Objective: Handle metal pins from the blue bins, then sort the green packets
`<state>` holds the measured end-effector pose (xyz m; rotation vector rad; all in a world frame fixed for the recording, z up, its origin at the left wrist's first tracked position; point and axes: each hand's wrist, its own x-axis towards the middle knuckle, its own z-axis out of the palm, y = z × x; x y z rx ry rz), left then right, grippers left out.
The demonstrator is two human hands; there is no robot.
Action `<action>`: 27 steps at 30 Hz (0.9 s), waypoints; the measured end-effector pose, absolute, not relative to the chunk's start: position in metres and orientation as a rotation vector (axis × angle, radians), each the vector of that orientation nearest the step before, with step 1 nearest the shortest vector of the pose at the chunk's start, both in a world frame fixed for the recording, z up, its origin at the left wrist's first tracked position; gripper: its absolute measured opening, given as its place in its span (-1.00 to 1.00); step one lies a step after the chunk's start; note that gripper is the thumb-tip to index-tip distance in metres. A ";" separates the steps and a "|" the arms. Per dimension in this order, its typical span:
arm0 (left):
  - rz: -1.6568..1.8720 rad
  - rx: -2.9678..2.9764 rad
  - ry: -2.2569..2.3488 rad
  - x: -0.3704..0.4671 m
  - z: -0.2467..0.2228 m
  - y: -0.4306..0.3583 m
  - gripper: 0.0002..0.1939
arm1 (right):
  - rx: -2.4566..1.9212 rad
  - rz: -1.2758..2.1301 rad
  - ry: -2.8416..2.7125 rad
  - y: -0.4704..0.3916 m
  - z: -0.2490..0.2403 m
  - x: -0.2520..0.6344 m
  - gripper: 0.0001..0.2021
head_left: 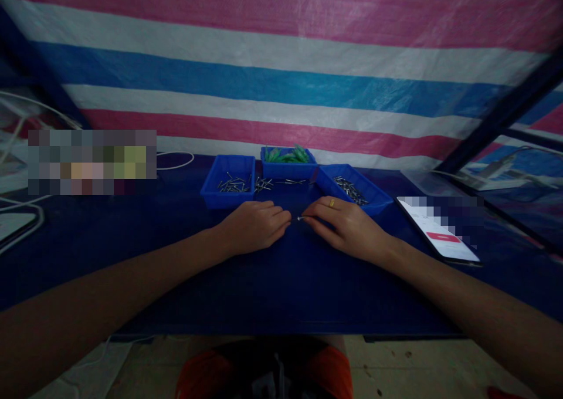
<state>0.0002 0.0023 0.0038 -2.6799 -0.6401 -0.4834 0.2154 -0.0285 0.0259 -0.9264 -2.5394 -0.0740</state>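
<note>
Between my two hands, above the blue table [281,287], is a small thin metal piece [299,218]. My right hand [347,223], with a ring on one finger, pinches its right end. The fingers of my left hand [257,226] are closed at its left end; the tip there is hidden. Just beyond my left hand stands a blue bin [229,198] with thin metal pieces. A second blue bin [376,195] with similar pieces sits tilted behind my right hand. More loose metal pieces [264,184] lie between the bins.
A small blue bin [288,169] at the back holds green items [288,154]. A phone-like device [444,240] with a lit screen lies at the right. White cables [176,167] are on the left, and a striped sheet [281,82] hangs behind the table.
</note>
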 end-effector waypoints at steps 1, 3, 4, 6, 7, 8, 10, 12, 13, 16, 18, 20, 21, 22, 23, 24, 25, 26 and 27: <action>-0.476 -2.681 -0.646 0.000 0.004 0.002 -0.78 | -0.935 -0.074 -2.542 -0.028 0.026 0.216 -0.77; -0.462 -2.684 -0.654 0.000 0.004 0.002 -0.78 | -0.948 -0.076 -2.545 -0.028 0.025 0.216 -0.77; -0.456 -2.686 -0.657 0.000 0.004 0.002 -0.78 | -0.954 -0.078 -2.544 -0.028 0.025 0.216 -0.77; -0.449 -2.689 -0.659 0.000 0.004 0.003 -0.78 | -0.962 -0.082 -2.544 -0.028 0.025 0.216 -0.77; -0.449 -2.690 -0.657 0.000 0.004 0.003 -0.78 | -0.964 -0.084 -2.543 -0.028 0.025 0.216 -0.77; -0.453 -2.688 -0.656 0.000 0.004 0.003 -0.79 | -0.965 -0.086 -2.543 -0.028 0.025 0.216 -0.78; -0.465 -2.680 -0.656 0.000 0.004 0.003 -0.79 | -0.974 -0.090 -2.545 -0.028 0.025 0.216 -0.78; -0.468 -2.678 -0.665 0.000 0.004 0.002 -0.80 | -0.993 -0.093 -2.552 -0.027 0.025 0.217 -0.78; -0.471 -2.677 -0.673 0.000 0.004 0.002 -0.80 | -1.006 -0.095 -2.560 -0.026 0.025 0.217 -0.78; -0.479 -2.668 -0.694 -0.001 0.004 0.002 -0.81 | -1.048 -0.098 -2.591 -0.024 0.024 0.218 -0.78; -0.487 -2.659 -0.703 -0.001 0.004 0.002 -0.79 | -1.069 -0.094 -2.610 -0.023 0.023 0.218 -0.78; -0.503 -2.650 -0.702 -0.001 0.003 0.003 -0.78 | -1.084 -0.088 -2.622 -0.022 0.022 0.219 -0.79; -0.519 -2.643 -0.695 -0.001 0.003 0.004 -0.77 | -1.088 -0.085 -2.629 -0.021 0.022 0.219 -0.79; -0.539 -2.636 -0.683 -0.001 0.004 0.004 -0.77 | -1.088 -0.080 -2.639 -0.021 0.021 0.219 -0.79; -0.565 -2.626 -0.670 -0.001 0.004 0.004 -0.76 | -1.085 -0.074 -2.651 -0.020 0.020 0.218 -0.79; -0.592 -2.616 -0.653 -0.001 0.004 0.003 -0.76 | -1.079 -0.067 -2.663 -0.020 0.020 0.218 -0.79; -0.620 -2.606 -0.630 -0.001 0.005 0.003 -0.75 | -1.069 -0.058 -2.677 -0.020 0.019 0.218 -0.78; -0.649 -2.599 -0.603 -0.002 0.006 0.002 -0.75 | -1.054 -0.048 -2.688 -0.020 0.018 0.218 -0.78; -0.675 -2.595 -0.573 -0.002 0.007 0.001 -0.76 | -1.034 -0.032 -2.700 -0.020 0.018 0.217 -0.77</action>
